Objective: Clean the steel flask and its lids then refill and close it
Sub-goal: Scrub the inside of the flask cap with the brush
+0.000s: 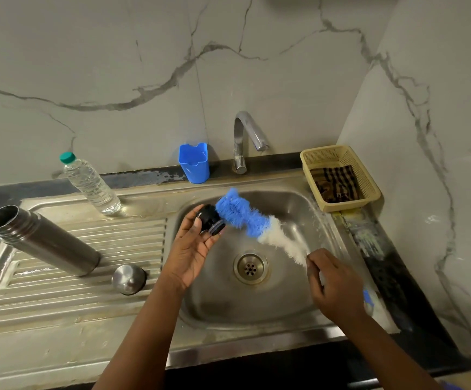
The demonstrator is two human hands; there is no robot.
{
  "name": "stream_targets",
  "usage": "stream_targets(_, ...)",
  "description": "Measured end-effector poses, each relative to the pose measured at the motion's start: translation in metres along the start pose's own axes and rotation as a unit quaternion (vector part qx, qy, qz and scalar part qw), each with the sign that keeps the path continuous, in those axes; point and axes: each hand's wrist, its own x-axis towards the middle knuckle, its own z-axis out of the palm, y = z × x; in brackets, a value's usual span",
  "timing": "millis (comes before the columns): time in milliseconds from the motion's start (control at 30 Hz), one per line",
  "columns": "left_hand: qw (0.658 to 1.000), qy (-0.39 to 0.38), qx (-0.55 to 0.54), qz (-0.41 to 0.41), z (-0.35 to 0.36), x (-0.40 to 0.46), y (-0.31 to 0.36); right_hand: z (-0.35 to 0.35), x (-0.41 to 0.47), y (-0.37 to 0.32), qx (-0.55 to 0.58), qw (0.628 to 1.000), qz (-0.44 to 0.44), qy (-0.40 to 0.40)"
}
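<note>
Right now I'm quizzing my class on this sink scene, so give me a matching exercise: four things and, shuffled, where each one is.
Things:
1. steel flask
2. black inner lid
3. checked cloth
4. bottle brush

Places:
A. in the yellow basket
B. gripped by the right hand
C. open, on the draining board
D. held in the left hand

Pairs: 1-C, 2-D, 3-A, 4-B

Dim, even light; brush motion-blurred
</note>
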Motion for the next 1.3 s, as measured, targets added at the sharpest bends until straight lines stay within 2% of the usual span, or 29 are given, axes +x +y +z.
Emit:
stream_targets(233, 1.000, 0.017, -0.018, -0.014, -0.011, 0.001, -0.005, -0.003, -0.005, 0.003, -0.020, 0.998, -0.053, -0.003)
stream_targets(600, 0.999, 0.014, -0.020, -0.023, 0.018, -0.004, -0.009, 0.003, -0.017, 0.009, 0.047, 0.998, 0.031, -0.002)
stream_targets(800, 0.997, 0.061, -0.048, -0.022, 0.023, 0.000, -0.022, 0.007, -0.023, 0.003, 0.047, 0.996, 0.070, -0.014)
stream_targets(967, 0.998, 0.063, -0.022, -0.012, 0.020, 0.004, -0.023, 0.007, -0.033, 0.000, 0.043, 0.996, 0.076, -0.036)
stream_targets(1133, 0.997, 0.078, -0.020, -0.013, 0.016, 0.002, -0.026, 0.005, -0.035, 0.000, 0.046, 0.994, 0.098, -0.012)
stream_targets(1300, 0.998, 0.046, 0.004, -0.038, 0.016, -0.003, -0.028, 0.006, -0.030, 0.000, 0.070, 0.993, 0.088, -0.045)
